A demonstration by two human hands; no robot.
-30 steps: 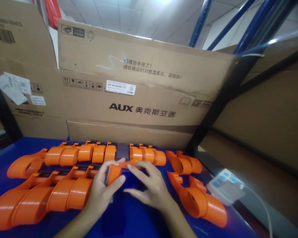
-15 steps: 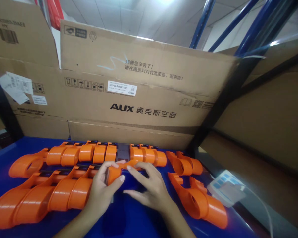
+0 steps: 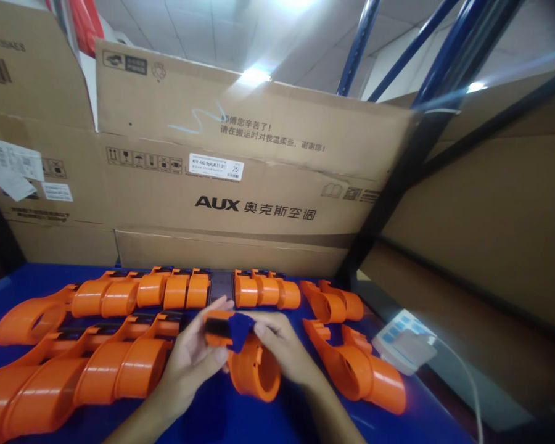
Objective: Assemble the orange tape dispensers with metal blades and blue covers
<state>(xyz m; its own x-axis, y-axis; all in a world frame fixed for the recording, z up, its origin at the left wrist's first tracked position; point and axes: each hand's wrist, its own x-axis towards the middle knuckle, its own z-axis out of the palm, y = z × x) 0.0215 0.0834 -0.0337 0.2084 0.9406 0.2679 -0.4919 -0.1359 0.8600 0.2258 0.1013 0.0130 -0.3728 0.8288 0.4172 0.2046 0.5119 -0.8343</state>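
Between my two hands, above the blue tabletop (image 3: 203,419), is an orange tape dispenser (image 3: 244,377) with its round ring hanging down. A dark strip (image 3: 218,328) and a blue piece (image 3: 240,333) show along its upper arm. My left hand (image 3: 195,354) is closed around the dispenser's left end, thumb in front. On the other side, my right hand (image 3: 284,345) grips the blue end, with its thumb against that piece and its other fingers mostly hidden behind.
Several similar orange dispensers stand in a back row (image 3: 120,297) and a front-left row (image 3: 99,370); more lie at right (image 3: 374,382). A dark flat piece (image 3: 221,288) sits behind my hands. A white power strip (image 3: 404,342) with a cable lies right, cardboard (image 3: 259,240) behind.
The dispenser has been turned, so its ring now hangs below and its dark strip and blue piece face me. My right hand has closed in on the blue end.
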